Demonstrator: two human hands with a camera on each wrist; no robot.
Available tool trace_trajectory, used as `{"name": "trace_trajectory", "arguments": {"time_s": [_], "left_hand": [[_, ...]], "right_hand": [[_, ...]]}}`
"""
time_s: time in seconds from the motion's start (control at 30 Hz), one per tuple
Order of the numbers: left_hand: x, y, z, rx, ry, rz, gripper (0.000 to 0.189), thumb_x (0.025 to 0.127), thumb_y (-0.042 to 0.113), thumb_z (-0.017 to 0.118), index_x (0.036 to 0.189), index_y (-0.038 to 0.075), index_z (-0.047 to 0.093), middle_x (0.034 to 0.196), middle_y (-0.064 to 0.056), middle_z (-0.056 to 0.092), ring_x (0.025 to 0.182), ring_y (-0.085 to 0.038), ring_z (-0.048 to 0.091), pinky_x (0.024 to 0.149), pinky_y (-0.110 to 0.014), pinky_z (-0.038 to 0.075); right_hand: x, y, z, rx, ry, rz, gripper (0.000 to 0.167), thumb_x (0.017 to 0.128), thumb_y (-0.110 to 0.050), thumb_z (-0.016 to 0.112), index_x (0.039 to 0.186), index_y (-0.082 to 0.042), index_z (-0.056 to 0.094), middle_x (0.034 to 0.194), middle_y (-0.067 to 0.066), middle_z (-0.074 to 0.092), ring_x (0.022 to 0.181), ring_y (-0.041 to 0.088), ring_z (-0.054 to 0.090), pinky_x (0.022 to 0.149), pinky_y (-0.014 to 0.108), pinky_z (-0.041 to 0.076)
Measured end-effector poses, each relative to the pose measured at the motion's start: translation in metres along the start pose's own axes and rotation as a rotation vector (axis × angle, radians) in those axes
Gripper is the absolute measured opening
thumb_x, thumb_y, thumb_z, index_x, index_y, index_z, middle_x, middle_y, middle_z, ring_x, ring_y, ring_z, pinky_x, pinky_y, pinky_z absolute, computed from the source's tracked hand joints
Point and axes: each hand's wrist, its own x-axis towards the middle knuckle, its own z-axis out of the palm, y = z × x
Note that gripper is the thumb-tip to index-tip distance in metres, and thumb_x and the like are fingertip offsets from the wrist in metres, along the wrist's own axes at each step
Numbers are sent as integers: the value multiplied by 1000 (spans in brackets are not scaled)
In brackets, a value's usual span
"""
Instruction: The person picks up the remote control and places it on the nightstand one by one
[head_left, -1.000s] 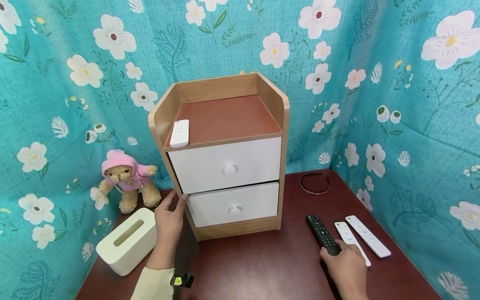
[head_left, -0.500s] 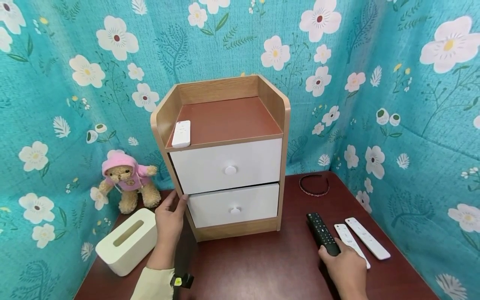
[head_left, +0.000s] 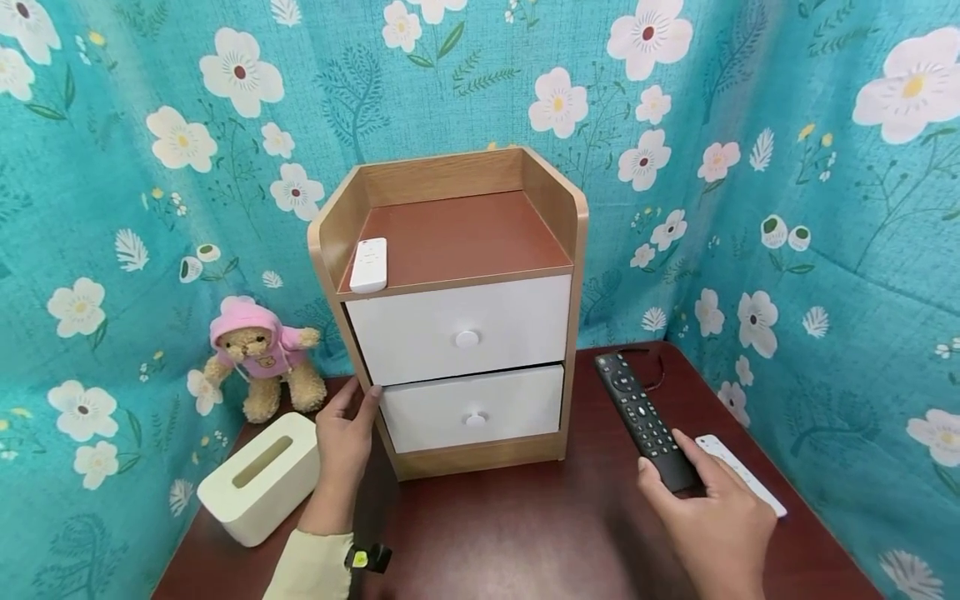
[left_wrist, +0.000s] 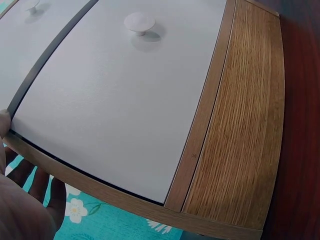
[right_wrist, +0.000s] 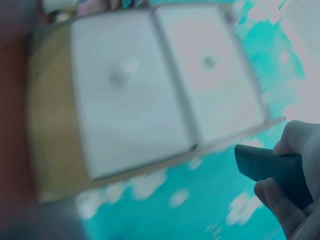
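Note:
My right hand point(head_left: 716, 508) holds a black remote control point(head_left: 647, 421) by its near end, thumb on one side and fingers on the other. The remote is above the table with its far end pointing toward the back. In the right wrist view the remote control point(right_wrist: 270, 167) is blurred. My left hand point(head_left: 347, 433) is at the left side of a small wooden cabinet point(head_left: 480, 452), thumb at the front edge and fingers along the side panel. Both white drawers, the upper drawer point(head_left: 405, 337) and the lower drawer point(head_left: 427, 412), are pushed in.
A white remote point(head_left: 369, 265) lies on the cabinet top. Another white remote point(head_left: 738, 471) lies on the table beside my right hand. A hairband point(head_left: 658, 377) is behind. At left stand a cream tissue box point(head_left: 262, 483) and a teddy bear point(head_left: 262, 350). Floral curtain point(head_left: 450, 100) encloses the table.
My right hand has lifted the black remote off the table, up and toward the camera. It now hides one of the white remotes. My left hand stays on the cabinet side.

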Motion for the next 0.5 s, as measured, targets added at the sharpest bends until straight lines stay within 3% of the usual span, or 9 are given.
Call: {"name": "trace_trajectory", "arguments": {"time_s": [0.1,0.17,0.3,0.43,0.5], "left_hand": [[1,2,0,11,6,14,43,104,21,78,142,4,72,133,-22,75,102,8,70,84,-9,56],[2,3,-1,15,8,15,43,104,23,78,143,5,72,133,-22,75,102,9,69,84,-8,55],[3,3,-3,30,3,11,44,105,26,78,144,6,72,136,-20,75,104,10,68,86,-7,54],[1,1,-2,36,-2,-14,47,104,28,78,145,5,70,139,-21,73,106,10,67,87,-6,53],[-1,0,-1,28,-8,-25,48,104,27,78,145,4,70,140,-23,72,107,10,66,87,-6,53]], "right_hand": [[10,-29,-10,73,-8,-53,52,73,-23,96,123,-13,85,96,10,83,80,-24,48,63,7,40],[18,-47,-11,128,-6,-110,51,74,-23,96,123,-15,85,95,7,84,79,-22,49,63,10,42],[34,-79,-2,235,3,-230,48,75,-21,93,122,-14,85,98,5,84,76,-5,64,63,12,46],[55,-112,11,239,-25,-335,46,79,-27,88,121,-8,84,101,10,84,79,19,76,61,28,53],[68,-130,17,214,-68,-370,46,83,-33,85,121,-7,83,102,12,84,81,24,77,61,37,53]]}}
